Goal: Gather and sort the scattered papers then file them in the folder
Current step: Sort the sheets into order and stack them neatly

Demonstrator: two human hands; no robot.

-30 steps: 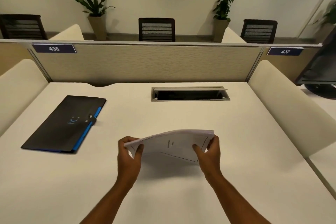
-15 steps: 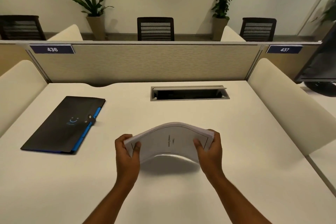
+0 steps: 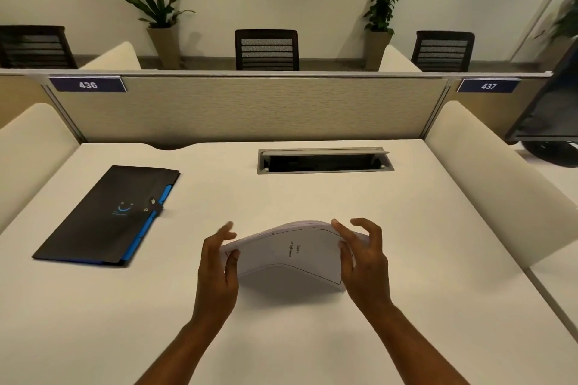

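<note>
A stack of white printed papers (image 3: 287, 255) arches upward over the middle of the white desk (image 3: 312, 197). My left hand (image 3: 219, 266) grips its left edge, thumb on top. My right hand (image 3: 362, 262) holds the right edge with thumb and palm while its fingers are lifted and spread. A black folder (image 3: 106, 216) with a blue edge and a snap strap lies shut on the desk to the left, apart from both hands.
A recessed cable tray (image 3: 323, 160) with its lid open sits at the back centre. A beige partition (image 3: 250, 109) bounds the desk behind, cream side dividers (image 3: 500, 181) flank it. A dark monitor (image 3: 550, 116) stands at far right.
The stack has bowed up more and dropped closer to the desk. My right hand's fingers have opened off the paper edge; the left hand has shifted slightly.
</note>
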